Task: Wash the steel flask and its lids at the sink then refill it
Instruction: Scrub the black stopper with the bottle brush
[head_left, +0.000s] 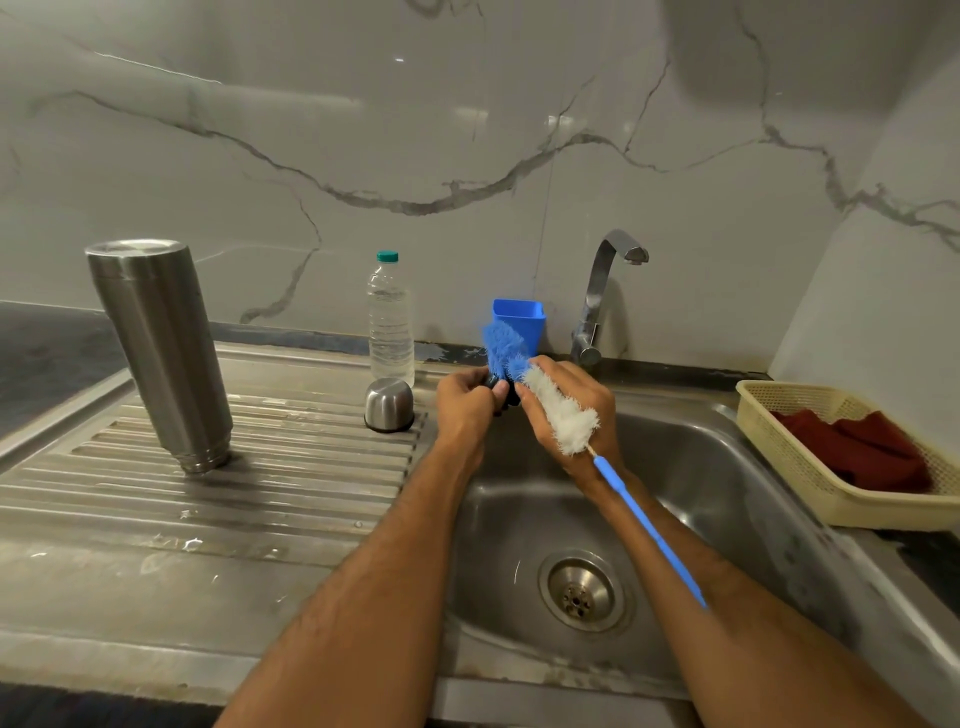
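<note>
I think I am mid-wash: my left hand (464, 402) is clamped on a small dark lid (500, 391) over the sink (727, 467), my right hand (571, 410) is closed on the brush (563, 415), and the steel flask (161, 353) stands upside down on the left (refill still to come).

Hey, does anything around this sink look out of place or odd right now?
The steel flask stands upside down on the draining board, probably just draining. The tap runs no water. Nothing looks spilled or broken.
</note>
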